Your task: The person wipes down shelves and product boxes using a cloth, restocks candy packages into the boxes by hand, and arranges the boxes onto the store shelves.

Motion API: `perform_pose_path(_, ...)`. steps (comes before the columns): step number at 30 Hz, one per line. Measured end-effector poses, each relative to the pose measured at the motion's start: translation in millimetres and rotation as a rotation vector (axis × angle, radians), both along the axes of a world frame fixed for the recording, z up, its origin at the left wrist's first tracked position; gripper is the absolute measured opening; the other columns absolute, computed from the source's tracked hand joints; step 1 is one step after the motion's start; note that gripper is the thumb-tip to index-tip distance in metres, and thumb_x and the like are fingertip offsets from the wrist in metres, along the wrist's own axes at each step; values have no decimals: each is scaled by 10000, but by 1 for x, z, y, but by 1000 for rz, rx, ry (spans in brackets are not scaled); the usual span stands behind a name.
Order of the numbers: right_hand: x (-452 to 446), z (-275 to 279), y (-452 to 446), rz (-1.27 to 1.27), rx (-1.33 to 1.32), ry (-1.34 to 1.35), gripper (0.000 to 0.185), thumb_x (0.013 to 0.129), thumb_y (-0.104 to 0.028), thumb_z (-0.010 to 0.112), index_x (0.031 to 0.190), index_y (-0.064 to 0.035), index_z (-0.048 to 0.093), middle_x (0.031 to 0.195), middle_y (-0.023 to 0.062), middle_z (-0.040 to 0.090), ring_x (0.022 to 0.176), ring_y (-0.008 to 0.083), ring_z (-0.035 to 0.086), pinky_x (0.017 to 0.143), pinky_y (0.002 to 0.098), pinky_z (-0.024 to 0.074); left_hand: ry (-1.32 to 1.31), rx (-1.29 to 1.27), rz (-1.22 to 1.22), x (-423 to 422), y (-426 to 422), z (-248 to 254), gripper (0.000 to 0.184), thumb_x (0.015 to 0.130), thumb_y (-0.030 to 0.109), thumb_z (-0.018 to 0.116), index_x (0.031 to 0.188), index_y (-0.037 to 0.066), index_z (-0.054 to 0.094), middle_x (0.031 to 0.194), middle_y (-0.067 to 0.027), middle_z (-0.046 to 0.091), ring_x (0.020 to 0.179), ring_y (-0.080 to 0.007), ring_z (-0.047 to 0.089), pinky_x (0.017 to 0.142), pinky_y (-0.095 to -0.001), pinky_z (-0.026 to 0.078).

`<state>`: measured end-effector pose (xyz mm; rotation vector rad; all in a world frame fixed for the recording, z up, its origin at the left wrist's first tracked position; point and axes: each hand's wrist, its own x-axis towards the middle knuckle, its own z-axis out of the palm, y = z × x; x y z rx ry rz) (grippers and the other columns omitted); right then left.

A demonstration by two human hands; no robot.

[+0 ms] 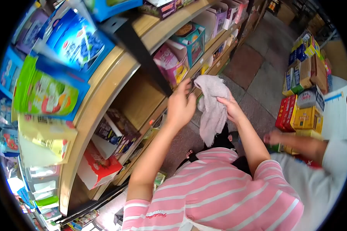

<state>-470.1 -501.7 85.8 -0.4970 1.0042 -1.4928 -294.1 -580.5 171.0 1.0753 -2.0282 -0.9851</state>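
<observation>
My right hand [231, 107] is closed on a pale pinkish-grey cloth [213, 98], a towel-like rag that hangs down in loose folds. Just left of the cloth is my left hand [181, 104], raised beside the shelf edge and a dark upright post [142, 52]. Its fingers are bent and slightly blurred, with the thumb held apart, and I see nothing gripped in them. Whether its fingertips touch the cloth or the post is unclear.
Curved wooden shelves [100, 73] with packaged snacks stand on my left, including a green pouch [46, 88] and a pink bag [169, 63]. Stacked cartons [302, 73] line the tiled floor [243, 63] at right. Another person's hand [273, 137] reaches in close by my right.
</observation>
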Motion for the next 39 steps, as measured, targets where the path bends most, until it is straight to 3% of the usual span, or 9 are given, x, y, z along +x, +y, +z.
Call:
perform_pose_path(1,-23,2,-7,26,29,-40,629,798,-19,543,1348,-90,245,1250,97,438,1146,210,437,956,337,362,-49,-148,-17,2,-6,0,345,779,58,510,1114,-24,499,1039,-200,574,914,-291,580,810,-340,442)
perform_pose_path(3,-68,-10,-32,48,66,19,634,784,-19,559,1340,-95,264,1235,97,450,1130,201,449,946,339,369,-97,-420,-26,-5,-13,13,306,742,39,579,1042,-7,535,1012,-180,570,937,-321,550,813,-355,433)
perform_pose_path(7,-140,0,-95,264,41,249,613,759,-32,608,1306,-77,333,1189,83,481,1077,187,475,914,299,372,-172,-552,155,-37,-39,27,297,699,32,634,986,7,563,991,-167,573,918,-334,541,823,-375,427)
perform_pose_path(13,-208,13,-163,462,-10,312,627,723,-73,661,1268,-2,358,1174,96,483,1073,178,467,915,295,362,-280,-487,448,-76,-72,35,245,684,57,655,899,6,550,869,-148,579,853,-323,546,813,-413,416)
perform_pose_path(15,-218,16,-179,530,13,333,653,709,-100,679,1266,12,357,1177,111,477,1089,187,455,926,305,354,-471,-483,472,-77,-76,31,224,693,95,657,876,17,555,805,-134,581,802,-323,547,853,-432,389)
perform_pose_path(20,-218,12,-205,773,-94,503,704,672,-152,717,1264,-6,365,1176,128,480,1095,214,452,936,328,348,-585,-449,601,-83,-71,17,89,740,130,627,743,56,577,683,-81,546,707,-267,549,970,-502,303)
perform_pose_path(24,-205,27,-217,954,-119,562,708,659,-171,731,1254,-15,380,1156,132,494,1071,215,470,921,330,364,-604,-476,698,-91,-69,11,101,745,150,630,742,66,575,679,-61,549,718,-243,552,981,-519,287)
perform_pose_path(33,-140,72,-231,1222,-457,757,624,628,-88,749,1176,-41,454,1053,95,547,968,168,514,836,294,411,-627,-606,844,-80,-52,-1,107,702,145,598,727,72,524,662,-67,540,718,-241,564,800,-430,404)
perform_pose_path(39,-92,96,-214,1338,-528,967,571,650,-61,715,1159,-41,459,973,84,567,900,145,515,799,286,421,-417,-706,860,-87,-55,-13,194,642,156,612,795,48,563,832,-111,551,801,-264,546,703,-369,441)
